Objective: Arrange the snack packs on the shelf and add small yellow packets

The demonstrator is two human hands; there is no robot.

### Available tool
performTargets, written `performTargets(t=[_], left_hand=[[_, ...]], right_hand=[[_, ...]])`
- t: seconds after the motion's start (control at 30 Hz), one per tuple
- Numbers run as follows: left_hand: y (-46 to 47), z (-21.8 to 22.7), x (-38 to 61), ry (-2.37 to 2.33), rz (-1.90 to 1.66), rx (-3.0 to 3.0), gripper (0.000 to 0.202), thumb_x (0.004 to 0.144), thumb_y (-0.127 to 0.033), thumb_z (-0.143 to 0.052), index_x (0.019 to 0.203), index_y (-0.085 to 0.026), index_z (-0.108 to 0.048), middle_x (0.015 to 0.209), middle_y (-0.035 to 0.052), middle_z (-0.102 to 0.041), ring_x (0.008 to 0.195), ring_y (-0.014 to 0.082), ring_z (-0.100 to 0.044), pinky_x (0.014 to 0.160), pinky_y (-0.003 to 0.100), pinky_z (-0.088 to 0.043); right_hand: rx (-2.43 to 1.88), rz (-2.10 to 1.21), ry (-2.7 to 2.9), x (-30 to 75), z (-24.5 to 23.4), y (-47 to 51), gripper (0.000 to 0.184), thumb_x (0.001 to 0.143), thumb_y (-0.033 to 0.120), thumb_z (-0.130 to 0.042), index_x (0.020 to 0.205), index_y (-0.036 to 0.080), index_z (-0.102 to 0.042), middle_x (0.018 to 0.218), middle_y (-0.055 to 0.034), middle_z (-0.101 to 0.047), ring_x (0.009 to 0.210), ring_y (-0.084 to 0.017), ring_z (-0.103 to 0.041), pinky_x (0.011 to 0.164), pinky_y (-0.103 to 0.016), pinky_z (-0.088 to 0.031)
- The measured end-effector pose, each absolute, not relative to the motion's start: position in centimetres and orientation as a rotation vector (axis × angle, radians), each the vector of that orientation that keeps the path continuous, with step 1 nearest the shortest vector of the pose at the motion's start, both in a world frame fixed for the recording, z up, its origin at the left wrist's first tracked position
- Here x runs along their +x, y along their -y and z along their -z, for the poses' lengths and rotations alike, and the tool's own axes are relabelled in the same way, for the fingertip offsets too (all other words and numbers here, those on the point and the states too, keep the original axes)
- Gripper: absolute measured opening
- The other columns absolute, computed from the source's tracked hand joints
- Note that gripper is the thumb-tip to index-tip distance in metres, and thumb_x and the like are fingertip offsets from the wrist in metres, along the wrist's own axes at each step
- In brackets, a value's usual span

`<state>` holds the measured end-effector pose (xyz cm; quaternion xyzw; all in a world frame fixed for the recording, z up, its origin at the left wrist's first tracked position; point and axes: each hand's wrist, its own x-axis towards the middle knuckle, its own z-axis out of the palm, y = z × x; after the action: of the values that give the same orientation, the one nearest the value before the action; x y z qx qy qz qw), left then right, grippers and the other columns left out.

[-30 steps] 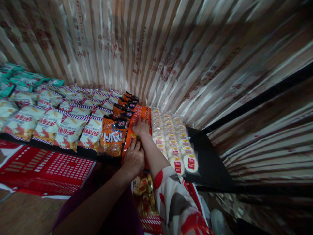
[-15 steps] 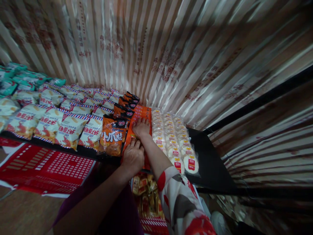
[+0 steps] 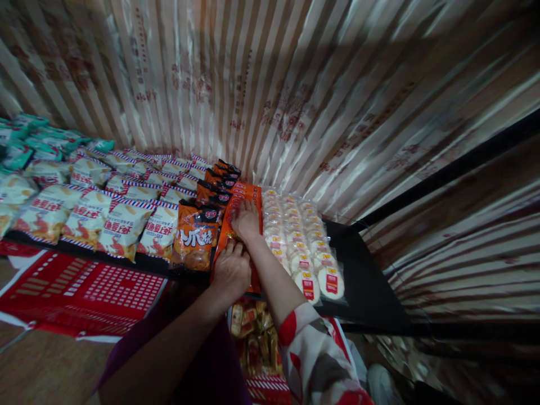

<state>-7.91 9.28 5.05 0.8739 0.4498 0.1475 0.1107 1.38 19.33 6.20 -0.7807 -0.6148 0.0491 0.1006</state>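
My right hand (image 3: 245,220) lies flat, fingers stretched, on top of a row of orange packets (image 3: 242,194) that runs back along the black shelf (image 3: 363,281). My left hand (image 3: 231,270) rests at the near end of the same orange row, fingers curled down onto the front packet. To the left stands a column of orange-and-black snack bags (image 3: 194,236). To the right lie clear packs of round white rice crackers (image 3: 304,242).
White bags with red and blue trim (image 3: 118,222) fill the shelf's left part, with teal bags (image 3: 25,140) beyond. A striped curtain (image 3: 270,84) hangs behind. Below the shelf are a red patterned sheet (image 3: 84,287) and a bag of small wrapped snacks (image 3: 253,332).
My right hand has slid a little farther back along the orange packets. My left hand stays at the row's near end.
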Motion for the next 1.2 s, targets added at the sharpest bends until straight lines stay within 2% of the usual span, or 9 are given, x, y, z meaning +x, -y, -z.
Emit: performTargets(t=[0.13, 0.23, 0.43, 0.6, 0.77, 0.87, 1.03, 1.1, 1.2], left_hand=[[-9.9, -5.6, -8.3, -1.35, -0.484, 2.507, 0.035, 0.088, -0.016, -0.041, 0.109, -0.01, -0.069, 0.113, 0.0139, -0.066, 0.114, 0.0278, -0.054, 0.101, 0.038, -0.043], [-10.3, -6.0, -8.4, -1.432, -0.519, 2.448, 0.035, 0.088, -0.015, -0.042, 0.112, -0.009, -0.067, 0.116, 0.0139, -0.065, 0.116, 0.0276, -0.054, 0.101, 0.036, -0.044], [-10.4, -5.7, -8.0, -1.442, -0.548, 2.454, 0.037, 0.092, -0.016, -0.041, 0.124, -0.007, -0.06, 0.132, 0.0147, -0.058, 0.131, 0.026, -0.044, 0.111, 0.037, -0.036], [-10.9, -5.2, -8.6, -1.339, -0.576, 2.513, 0.035, 0.095, -0.016, -0.038, 0.121, -0.01, -0.06, 0.132, 0.0129, -0.058, 0.13, 0.0207, -0.046, 0.114, 0.038, -0.035], [-11.3, -5.1, -8.6, -1.352, -0.578, 2.469, 0.03, 0.092, -0.017, -0.043, 0.113, -0.012, -0.064, 0.135, 0.0106, -0.056, 0.135, 0.0224, -0.04, 0.112, 0.037, -0.037], [-11.5, -4.7, -8.3, -1.332, -0.651, 2.436, 0.028, 0.09, -0.017, -0.047, 0.111, -0.014, -0.065, 0.133, 0.0093, -0.058, 0.137, 0.0241, -0.038, 0.111, 0.038, -0.04], [-12.0, -3.6, -8.5, -1.253, -0.859, 2.415, 0.031, 0.087, -0.013, -0.044, 0.109, -0.011, -0.066, 0.124, 0.0121, -0.064, 0.13, 0.0248, -0.046, 0.108, 0.043, -0.044], [-12.0, -3.4, -8.9, -1.208, -0.917, 2.429, 0.033, 0.086, -0.011, -0.041, 0.108, -0.012, -0.066, 0.122, 0.0115, -0.065, 0.127, 0.0242, -0.049, 0.106, 0.043, -0.046], [-12.0, -4.0, -8.9, -1.209, -0.947, 2.429, 0.038, 0.086, -0.009, -0.038, 0.112, -0.013, -0.065, 0.125, 0.0099, -0.063, 0.129, 0.0229, -0.047, 0.108, 0.042, -0.044]], right_hand=[[-2.187, -0.201, 1.682, 1.2, -6.9, -16.7, 0.052, 0.095, 0.025, -0.024, 0.141, 0.008, -0.042, 0.151, -0.0099, -0.038, 0.142, -0.016, -0.026, 0.115, -0.029, -0.021], [-2.12, -0.259, 1.563, 1.2, -7.2, -14.0, 0.053, 0.095, 0.024, -0.018, 0.14, 0.01, -0.042, 0.148, -0.0083, -0.042, 0.139, -0.013, -0.033, 0.113, -0.027, -0.026], [-1.957, -0.425, 1.211, -0.2, -7.0, -9.3, 0.054, 0.095, 0.031, -0.018, 0.138, 0.012, -0.044, 0.144, -0.0096, -0.047, 0.134, -0.013, -0.041, 0.111, -0.03, -0.031], [-1.686, -0.493, 0.947, -2.1, -5.2, -7.1, 0.053, 0.093, 0.039, -0.029, 0.132, 0.011, -0.052, 0.135, -0.0146, -0.055, 0.126, -0.019, -0.051, 0.108, -0.037, -0.037], [-1.484, -0.608, 0.73, -4.1, -4.5, -4.9, 0.048, 0.089, 0.044, -0.042, 0.127, 0.017, -0.056, 0.136, -0.0101, -0.055, 0.125, -0.02, -0.05, 0.11, -0.039, -0.035], [-1.39, -0.652, 0.495, -5.5, -5.8, -4.6, 0.049, 0.087, 0.044, -0.044, 0.127, 0.018, -0.054, 0.138, -0.0097, -0.054, 0.125, -0.02, -0.051, 0.107, -0.037, -0.04], [-1.214, -0.644, 0.223, -6.7, -7.8, -5.9, 0.051, 0.086, 0.041, -0.043, 0.13, 0.017, -0.047, 0.137, -0.0115, -0.054, 0.121, -0.019, -0.056, 0.102, -0.034, -0.046], [-1.195, -0.624, 0.204, -6.3, -7.4, -6.3, 0.05, 0.085, 0.041, -0.044, 0.128, 0.017, -0.048, 0.136, -0.0117, -0.054, 0.121, -0.02, -0.056, 0.101, -0.035, -0.047], [-1.296, -0.582, 0.244, -5.1, -5.5, -6.2, 0.045, 0.084, 0.04, -0.046, 0.123, 0.017, -0.053, 0.134, -0.0115, -0.057, 0.12, -0.021, -0.056, 0.104, -0.039, -0.045]])
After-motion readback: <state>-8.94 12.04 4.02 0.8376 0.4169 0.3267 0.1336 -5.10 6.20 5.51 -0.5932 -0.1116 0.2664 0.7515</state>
